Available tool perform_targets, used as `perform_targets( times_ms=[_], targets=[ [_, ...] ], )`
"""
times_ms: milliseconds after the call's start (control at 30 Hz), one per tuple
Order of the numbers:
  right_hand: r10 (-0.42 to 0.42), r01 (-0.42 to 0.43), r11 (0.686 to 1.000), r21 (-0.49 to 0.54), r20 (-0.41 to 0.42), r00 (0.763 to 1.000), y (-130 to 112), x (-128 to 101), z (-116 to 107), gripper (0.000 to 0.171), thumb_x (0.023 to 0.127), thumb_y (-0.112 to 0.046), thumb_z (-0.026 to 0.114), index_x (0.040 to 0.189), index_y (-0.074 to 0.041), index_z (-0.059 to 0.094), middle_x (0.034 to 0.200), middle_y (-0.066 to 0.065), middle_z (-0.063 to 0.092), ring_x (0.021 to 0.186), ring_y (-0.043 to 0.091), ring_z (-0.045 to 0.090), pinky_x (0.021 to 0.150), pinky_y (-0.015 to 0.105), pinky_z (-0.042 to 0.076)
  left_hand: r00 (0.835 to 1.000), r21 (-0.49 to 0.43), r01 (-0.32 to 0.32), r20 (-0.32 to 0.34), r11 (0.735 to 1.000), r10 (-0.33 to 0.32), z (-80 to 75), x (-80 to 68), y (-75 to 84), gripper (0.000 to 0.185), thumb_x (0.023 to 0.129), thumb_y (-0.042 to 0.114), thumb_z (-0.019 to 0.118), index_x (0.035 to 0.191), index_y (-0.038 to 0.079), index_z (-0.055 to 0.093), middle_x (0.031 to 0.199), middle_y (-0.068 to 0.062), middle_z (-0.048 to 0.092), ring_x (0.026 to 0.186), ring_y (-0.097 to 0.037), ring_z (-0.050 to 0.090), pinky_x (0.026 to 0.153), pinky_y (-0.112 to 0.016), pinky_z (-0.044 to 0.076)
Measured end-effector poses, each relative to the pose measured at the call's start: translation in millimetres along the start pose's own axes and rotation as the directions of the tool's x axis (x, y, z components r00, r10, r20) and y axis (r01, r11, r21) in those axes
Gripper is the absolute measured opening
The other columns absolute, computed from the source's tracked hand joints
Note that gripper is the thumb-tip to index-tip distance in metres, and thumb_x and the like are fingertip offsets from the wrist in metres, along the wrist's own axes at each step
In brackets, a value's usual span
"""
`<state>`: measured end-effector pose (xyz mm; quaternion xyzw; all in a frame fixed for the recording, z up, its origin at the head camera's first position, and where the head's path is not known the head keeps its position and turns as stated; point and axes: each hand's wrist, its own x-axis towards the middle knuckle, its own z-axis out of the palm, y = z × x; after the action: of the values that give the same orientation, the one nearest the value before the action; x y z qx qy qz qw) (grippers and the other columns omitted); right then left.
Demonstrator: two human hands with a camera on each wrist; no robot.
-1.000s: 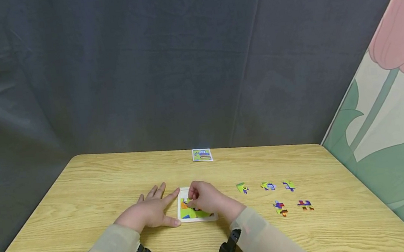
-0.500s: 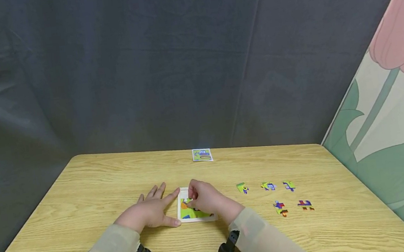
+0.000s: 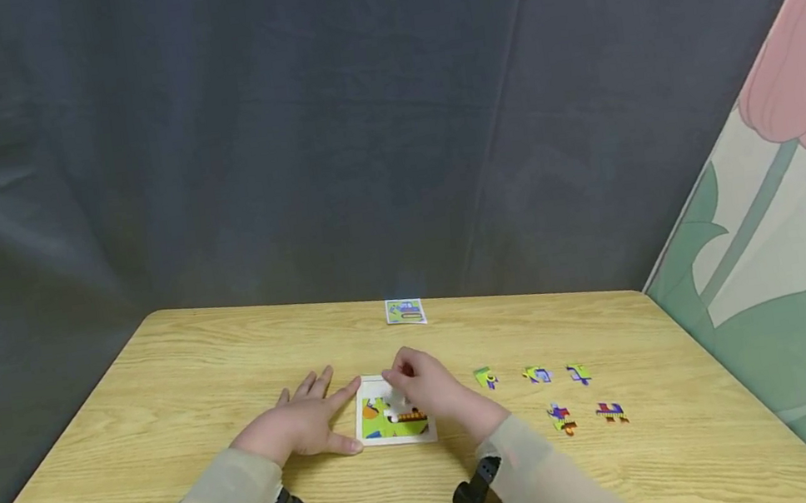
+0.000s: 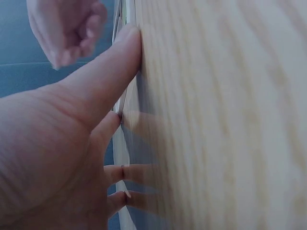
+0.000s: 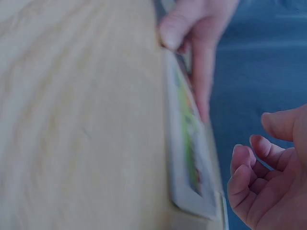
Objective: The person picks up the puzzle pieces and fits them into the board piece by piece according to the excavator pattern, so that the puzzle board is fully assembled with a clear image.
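Nearest the camera, two pale sleeves reach onto the wooden table (image 3: 164,398), each wrist carrying a small black camera. The left hand (image 3: 296,422) lies flat on the table at 9 o'clock of the puzzle board (image 3: 393,418), its grip wide, fingers spread straight, forefinger and thumb touching the board's left edge. The left wrist view shows the same: thumb pressed along the frame, the other fingers flat on the wood. The right hand (image 3: 431,391) hovers over the board's upper right part, fingers loosely curled; the right wrist view shows nothing between them, so its grip is slack and empty. The board lies flat between the hands, white-framed, mostly filled with green, orange and blue, with a bare white patch near its top under the right hand.

At 3 o'clock of the board, well apart from it, five loose pieces (image 3: 559,417) lie in two rows, three behind, two in front. At 12 o'clock, near the table's far edge, lies a small picture card (image 3: 404,312). Behind hangs a dark curtain (image 3: 283,132), and at the right stands a panel painted with a pink flower (image 3: 802,177).
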<state>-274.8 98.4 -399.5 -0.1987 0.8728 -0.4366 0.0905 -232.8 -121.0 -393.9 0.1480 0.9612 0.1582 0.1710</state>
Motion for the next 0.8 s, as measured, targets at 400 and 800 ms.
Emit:
perform_targets(
  times_ms=[400,800],
  targets=[
    [0.022,-0.03,0.999,-0.046,-0.166,0.986,36,-38,-75,0.017,0.098,-0.01,0.062,0.084,-0.005,0.054,0.068,0.004,0.049,0.057,0.016,0.046,0.05,0.028,0.037,1.0,-0.003,0.01,0.009,1.0,-0.01,3.3,5.8,-3.7,0.096,0.08,0.06,0.071,0.159,0.029,0.024,0.163,-0.019,0.005,0.147,-0.043,0.003,0.111,-0.069,0.006],
    [0.016,-0.044,0.971,-0.235,-0.121,0.992,70,-91,-132,0.013,0.084,0.008,0.066,0.084,-0.003,0.06,0.076,0.003,0.054,0.064,0.018,0.047,0.051,0.026,0.04,1.0,0.002,0.006,-0.006,1.0,-0.006,3.1,6.2,-8.5,0.096,0.08,0.06,0.071,0.159,0.029,0.025,0.163,-0.02,0.005,0.147,-0.044,0.003,0.11,-0.069,0.007]
  ],
)
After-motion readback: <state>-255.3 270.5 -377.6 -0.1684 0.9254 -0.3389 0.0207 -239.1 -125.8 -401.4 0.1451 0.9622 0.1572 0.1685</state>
